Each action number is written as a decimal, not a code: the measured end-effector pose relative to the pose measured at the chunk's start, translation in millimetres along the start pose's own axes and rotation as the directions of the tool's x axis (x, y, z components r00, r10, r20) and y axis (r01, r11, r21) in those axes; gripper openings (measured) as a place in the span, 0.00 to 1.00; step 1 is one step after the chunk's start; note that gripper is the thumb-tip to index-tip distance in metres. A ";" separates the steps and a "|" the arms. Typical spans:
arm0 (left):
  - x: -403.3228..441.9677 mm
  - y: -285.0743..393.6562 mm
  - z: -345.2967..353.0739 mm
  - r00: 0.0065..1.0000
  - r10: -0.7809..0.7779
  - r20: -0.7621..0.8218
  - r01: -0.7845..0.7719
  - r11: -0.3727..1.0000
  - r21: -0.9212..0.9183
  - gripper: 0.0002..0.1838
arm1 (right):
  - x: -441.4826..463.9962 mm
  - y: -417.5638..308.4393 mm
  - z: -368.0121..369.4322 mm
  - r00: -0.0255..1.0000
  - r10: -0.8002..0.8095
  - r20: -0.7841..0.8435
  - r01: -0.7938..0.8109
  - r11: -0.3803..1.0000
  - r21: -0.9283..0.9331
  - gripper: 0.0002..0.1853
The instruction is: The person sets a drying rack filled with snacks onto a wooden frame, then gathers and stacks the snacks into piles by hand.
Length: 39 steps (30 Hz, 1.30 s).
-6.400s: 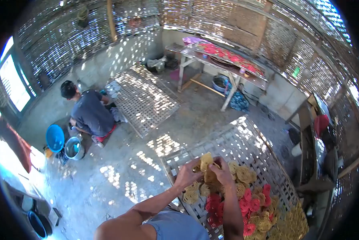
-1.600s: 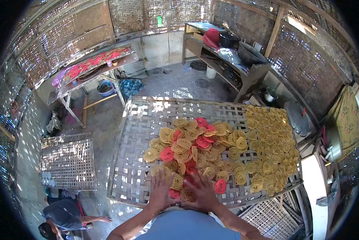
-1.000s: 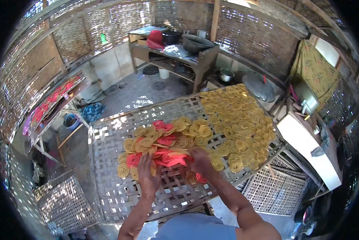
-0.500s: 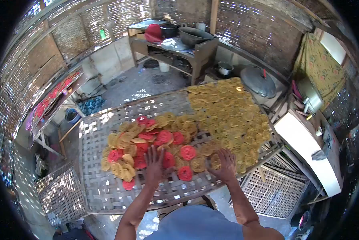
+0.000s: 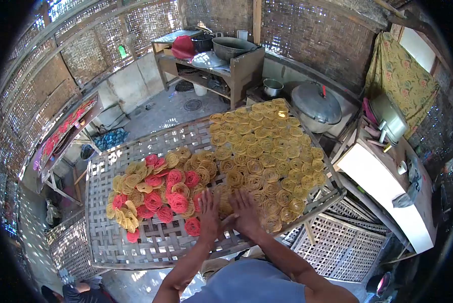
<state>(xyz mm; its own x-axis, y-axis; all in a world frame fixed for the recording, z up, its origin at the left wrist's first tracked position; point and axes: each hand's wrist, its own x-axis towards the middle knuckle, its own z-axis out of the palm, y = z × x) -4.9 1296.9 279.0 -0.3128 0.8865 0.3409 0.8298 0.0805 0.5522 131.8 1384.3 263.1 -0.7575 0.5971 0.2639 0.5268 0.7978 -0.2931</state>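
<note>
Both hands lie palm down near the front edge of a woven bamboo rack (image 5: 155, 255). My left hand (image 5: 210, 214) has its fingers spread, touching the right side of a loose heap of yellow coils (image 5: 131, 181) and red coils (image 5: 153, 201). Close beside it, my right hand (image 5: 245, 213) rests with fingers apart on yellow coils at the near edge of a flat layer (image 5: 267, 156) of yellow coils. That layer covers the right part of the rack. What lies under the palms is hidden.
A wooden counter (image 5: 246, 76) with a large pot (image 5: 231, 48) stands behind. Right of the rack are a lidded pot (image 5: 316, 106) and a white panel (image 5: 388, 192). A long table (image 5: 75, 126) is at left. Another person (image 5: 80, 293) is partly visible at the lower left.
The view has swung right. The heap now shows farther left, spread flatter, with red coils moved outward. Since the last frame, my right hand has come left, next to my left hand.
</note>
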 end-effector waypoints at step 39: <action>51.7 43.4 16.5 0.932 -0.264 0.248 0.362 0.724 -0.588 0.47 | 79.7 96.8 -11.9 0.904 0.076 -0.420 -0.054 0.996 0.064 0.29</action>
<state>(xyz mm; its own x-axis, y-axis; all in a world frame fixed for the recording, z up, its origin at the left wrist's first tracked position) 22.6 1353.7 308.0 -0.3960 0.9181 -0.0170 0.2158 0.1110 0.9701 127.0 1510.2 266.6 -0.4831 0.6358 0.6020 0.5415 0.7572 -0.3653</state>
